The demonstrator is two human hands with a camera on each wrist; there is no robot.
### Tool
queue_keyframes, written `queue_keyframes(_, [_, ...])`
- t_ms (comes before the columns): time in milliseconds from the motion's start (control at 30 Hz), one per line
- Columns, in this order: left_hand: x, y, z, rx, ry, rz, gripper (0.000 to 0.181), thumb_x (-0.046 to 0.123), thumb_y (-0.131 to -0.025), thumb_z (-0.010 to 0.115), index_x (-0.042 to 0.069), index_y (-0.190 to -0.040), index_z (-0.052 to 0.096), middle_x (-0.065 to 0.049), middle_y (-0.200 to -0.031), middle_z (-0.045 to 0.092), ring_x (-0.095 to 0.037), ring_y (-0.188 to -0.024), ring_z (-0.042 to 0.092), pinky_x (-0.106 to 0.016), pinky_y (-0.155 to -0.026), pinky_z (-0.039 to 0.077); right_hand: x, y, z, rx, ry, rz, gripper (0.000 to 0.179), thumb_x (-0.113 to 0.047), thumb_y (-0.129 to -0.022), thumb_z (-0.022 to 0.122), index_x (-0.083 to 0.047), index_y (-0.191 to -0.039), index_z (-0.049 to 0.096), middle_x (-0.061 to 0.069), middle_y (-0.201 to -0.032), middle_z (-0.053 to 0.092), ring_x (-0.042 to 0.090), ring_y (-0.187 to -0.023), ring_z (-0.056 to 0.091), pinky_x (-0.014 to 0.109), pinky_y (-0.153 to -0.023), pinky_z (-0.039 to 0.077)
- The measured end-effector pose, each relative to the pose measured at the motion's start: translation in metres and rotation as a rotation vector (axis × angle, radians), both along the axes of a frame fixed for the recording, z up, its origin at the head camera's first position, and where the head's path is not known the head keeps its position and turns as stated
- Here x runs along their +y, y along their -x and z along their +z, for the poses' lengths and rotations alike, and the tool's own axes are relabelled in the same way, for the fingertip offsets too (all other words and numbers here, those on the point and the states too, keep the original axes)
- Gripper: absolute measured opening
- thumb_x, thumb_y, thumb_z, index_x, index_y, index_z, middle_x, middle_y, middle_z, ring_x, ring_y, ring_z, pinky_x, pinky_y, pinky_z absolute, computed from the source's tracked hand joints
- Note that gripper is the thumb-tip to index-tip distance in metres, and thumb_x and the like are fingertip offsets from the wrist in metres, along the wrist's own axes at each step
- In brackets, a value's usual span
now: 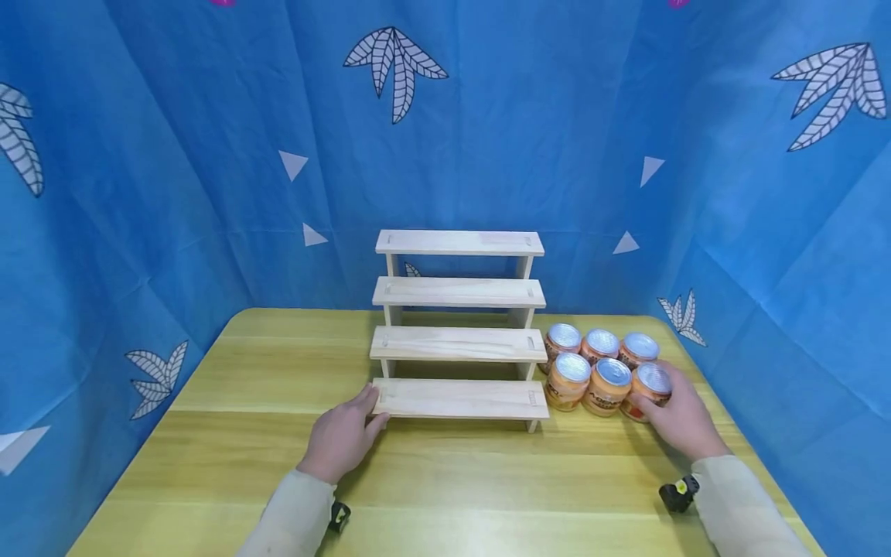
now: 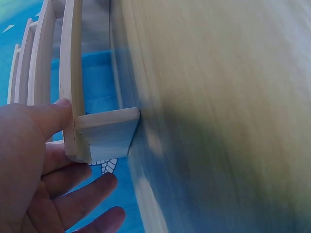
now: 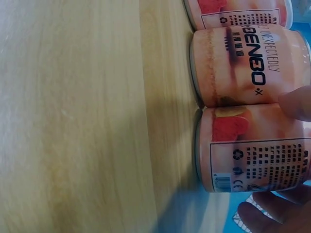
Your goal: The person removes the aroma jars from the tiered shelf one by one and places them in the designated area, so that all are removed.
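A pale wooden four-step rack [image 1: 455,292] stands on the table. My left hand [image 1: 343,437] pinches the left end of its lowest board [image 1: 462,398]; in the left wrist view the thumb lies on one side of the board [image 2: 73,58] and the fingers on the other. Right of the rack, several orange cans with silver lids stand in two rows. My right hand [image 1: 685,418] holds the front right can [image 1: 653,381], and in the right wrist view thumb and fingers are on either side of this can [image 3: 257,150]. The front middle can [image 1: 607,387] stands beside it.
The wooden table [image 1: 445,480] carries the rack and cans. Blue cloth [image 1: 487,116] with leaf prints hangs behind and along both sides. The front left can [image 1: 567,381] stands close to the rack's right end.
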State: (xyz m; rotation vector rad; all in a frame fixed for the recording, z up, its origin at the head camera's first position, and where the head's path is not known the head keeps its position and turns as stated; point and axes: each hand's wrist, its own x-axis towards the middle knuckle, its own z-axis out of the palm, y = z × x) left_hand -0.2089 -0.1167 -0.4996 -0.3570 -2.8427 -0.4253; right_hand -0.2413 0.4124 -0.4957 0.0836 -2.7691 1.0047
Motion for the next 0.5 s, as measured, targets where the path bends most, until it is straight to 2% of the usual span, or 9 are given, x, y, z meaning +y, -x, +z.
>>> queue_keyframes(167, [0.0, 0.006, -0.001, -0.019, -0.006, -0.007, 0.057, 0.038, -0.098, 0.066, 0.002, -0.141, 0.057, -0.017, -0.145, 0.054, -0.04, -0.115, 0.065, -0.052, -0.087, 0.057, 0.001, 0.002, 0.0, -0.011, -0.017, 0.012, 0.08, -0.03, -0.099, 0.066, 0.011, -0.152, 0.023, 0.041, -0.143, 0.037, 0.059, -0.125, 0.041, 0.073, -0.099, 0.035])
queue_keyframes(300, [0.0, 0.008, -0.001, -0.053, -0.034, -0.02, 0.057, 0.033, -0.098, 0.068, 0.0, -0.142, 0.055, -0.018, -0.145, 0.054, -0.039, -0.122, 0.061, -0.055, -0.095, 0.053, 0.001, 0.004, -0.003, 0.003, -0.022, 0.006, 0.078, -0.03, -0.099, 0.065, 0.01, -0.152, 0.025, 0.04, -0.141, 0.04, 0.058, -0.126, 0.042, 0.072, -0.099, 0.036])
queue_keyframes(400, [-0.002, 0.009, 0.0, -0.073, -0.05, -0.029, 0.056, 0.032, -0.098, 0.068, 0.0, -0.142, 0.055, -0.019, -0.143, 0.056, -0.039, -0.126, 0.058, -0.057, -0.1, 0.049, 0.0, 0.002, -0.004, 0.0, -0.032, -0.018, 0.083, -0.037, -0.101, 0.061, 0.011, -0.154, 0.019, 0.042, -0.144, 0.035, 0.06, -0.128, 0.038, 0.074, -0.099, 0.035])
queue_keyframes(500, [-0.009, 0.011, 0.006, -0.066, -0.048, -0.03, 0.054, 0.032, -0.099, 0.065, -0.001, -0.141, 0.056, -0.019, -0.141, 0.058, -0.039, -0.129, 0.056, -0.06, -0.103, 0.046, -0.003, 0.001, 0.003, 0.006, -0.058, -0.034, 0.089, -0.045, -0.101, 0.057, 0.012, -0.155, 0.015, 0.043, -0.15, 0.026, 0.062, -0.133, 0.03, 0.077, -0.1, 0.031])
